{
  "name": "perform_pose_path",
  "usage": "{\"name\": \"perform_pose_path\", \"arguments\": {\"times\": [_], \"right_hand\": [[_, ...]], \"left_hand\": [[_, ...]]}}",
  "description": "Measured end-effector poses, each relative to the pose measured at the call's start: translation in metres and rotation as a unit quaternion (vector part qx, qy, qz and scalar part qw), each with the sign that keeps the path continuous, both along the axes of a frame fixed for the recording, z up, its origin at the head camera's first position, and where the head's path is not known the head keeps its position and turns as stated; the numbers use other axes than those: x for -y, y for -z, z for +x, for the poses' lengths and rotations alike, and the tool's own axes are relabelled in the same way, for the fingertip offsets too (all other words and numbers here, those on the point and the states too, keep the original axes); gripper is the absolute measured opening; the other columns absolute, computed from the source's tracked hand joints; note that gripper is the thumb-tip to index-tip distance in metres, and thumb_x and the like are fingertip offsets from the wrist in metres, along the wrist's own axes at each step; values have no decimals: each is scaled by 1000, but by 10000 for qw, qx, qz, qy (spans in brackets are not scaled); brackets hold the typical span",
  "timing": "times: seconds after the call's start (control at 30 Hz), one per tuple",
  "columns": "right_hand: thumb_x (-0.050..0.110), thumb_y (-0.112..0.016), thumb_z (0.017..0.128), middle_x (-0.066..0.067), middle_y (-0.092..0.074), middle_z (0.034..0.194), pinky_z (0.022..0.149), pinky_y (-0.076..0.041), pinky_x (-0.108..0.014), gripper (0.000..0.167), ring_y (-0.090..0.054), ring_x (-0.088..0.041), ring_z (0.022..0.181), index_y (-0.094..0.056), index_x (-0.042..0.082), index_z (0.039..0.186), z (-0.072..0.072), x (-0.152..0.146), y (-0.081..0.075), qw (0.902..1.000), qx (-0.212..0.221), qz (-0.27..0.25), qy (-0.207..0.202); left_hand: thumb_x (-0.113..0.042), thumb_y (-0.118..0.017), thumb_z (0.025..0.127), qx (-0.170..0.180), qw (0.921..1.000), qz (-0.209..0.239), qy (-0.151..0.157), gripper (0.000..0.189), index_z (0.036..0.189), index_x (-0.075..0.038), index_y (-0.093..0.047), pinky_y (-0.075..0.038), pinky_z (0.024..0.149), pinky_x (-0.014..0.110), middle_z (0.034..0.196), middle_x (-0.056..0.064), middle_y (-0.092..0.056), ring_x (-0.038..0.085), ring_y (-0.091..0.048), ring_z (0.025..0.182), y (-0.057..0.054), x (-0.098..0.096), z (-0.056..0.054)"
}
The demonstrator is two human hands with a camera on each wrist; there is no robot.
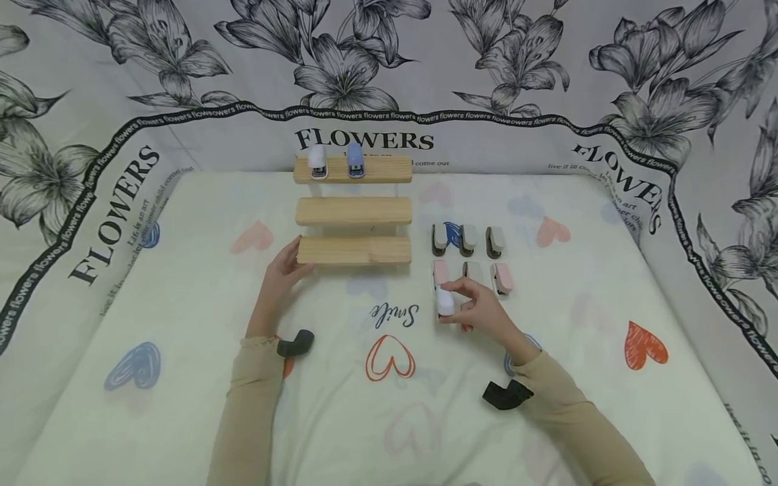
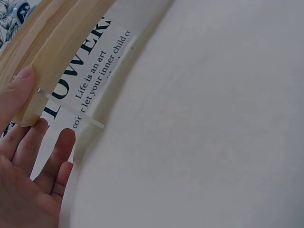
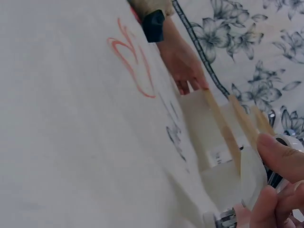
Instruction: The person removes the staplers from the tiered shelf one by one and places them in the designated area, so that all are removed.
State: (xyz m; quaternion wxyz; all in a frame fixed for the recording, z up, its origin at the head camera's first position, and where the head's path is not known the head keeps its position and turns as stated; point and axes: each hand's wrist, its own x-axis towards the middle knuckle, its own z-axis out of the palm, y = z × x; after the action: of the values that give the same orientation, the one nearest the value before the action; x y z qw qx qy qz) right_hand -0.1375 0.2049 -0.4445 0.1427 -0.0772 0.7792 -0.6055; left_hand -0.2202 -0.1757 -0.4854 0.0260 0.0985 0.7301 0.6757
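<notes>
My left hand [image 1: 282, 270] grips the left end of the lowest step of a three-tier wooden rack [image 1: 354, 251]. In the left wrist view the thumb presses the wooden bar [image 2: 61, 52], with fingertips under its end. My right hand [image 1: 483, 314] pinches a small white stapler [image 1: 446, 303] between thumb and fingers, over the front of the stapler group. On the rack's top step stand a white stapler [image 1: 318, 160] and a blue stapler [image 1: 355, 160]. Close by the right hand lie a pink stapler [image 1: 440, 270], a grey-white stapler [image 1: 471, 269] and another pink stapler [image 1: 502, 279].
Behind these, a back row holds three pale staplers: a left one [image 1: 439, 239], a middle one [image 1: 467, 240] and a right one [image 1: 495, 241]. A heart-printed cloth [image 1: 182, 290] covers the table. Flower-printed fabric [image 1: 510, 61] hangs around its back and sides.
</notes>
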Motion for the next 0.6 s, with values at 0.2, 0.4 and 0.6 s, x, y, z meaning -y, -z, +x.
{"name": "perform_pose_path", "arguments": {"times": [0.2, 0.4, 0.6], "right_hand": [[3, -79, 64, -18, -52, 120, 38, -39, -26, 49, -42, -15, 36, -55, 2, 106, 8, -1, 17, 9999, 53, 153, -35], [1, -78, 65, -16, -55, 118, 37, -39, -25, 48, -43, -15, 36, -55, 1, 106, 10, -2, 26, 9999, 95, 108, 4], [-6, -74, 67, -21, -53, 117, 37, -38, -25, 45, -42, -16, 37, -53, -5, 107, 15, 5, 14, 10000, -2, -1, 26]], "left_hand": [[-13, -63, 85, 140, 9997, -171, -101, 69, 141, -4, -25, -42, 83, 20, 140, 14, -31, 9, -53, 95, 0, 1, -1], [-10, -63, 84, 90, 9998, -154, -114, 68, 140, -2, -25, -43, 81, 19, 139, 16, -32, 10, -54, 92, -1, 0, -1], [-6, -62, 85, 38, 9998, -153, -148, 66, 139, 0, -26, -43, 80, 18, 138, 18, -32, 6, -52, 96, -1, -2, -1]]}}
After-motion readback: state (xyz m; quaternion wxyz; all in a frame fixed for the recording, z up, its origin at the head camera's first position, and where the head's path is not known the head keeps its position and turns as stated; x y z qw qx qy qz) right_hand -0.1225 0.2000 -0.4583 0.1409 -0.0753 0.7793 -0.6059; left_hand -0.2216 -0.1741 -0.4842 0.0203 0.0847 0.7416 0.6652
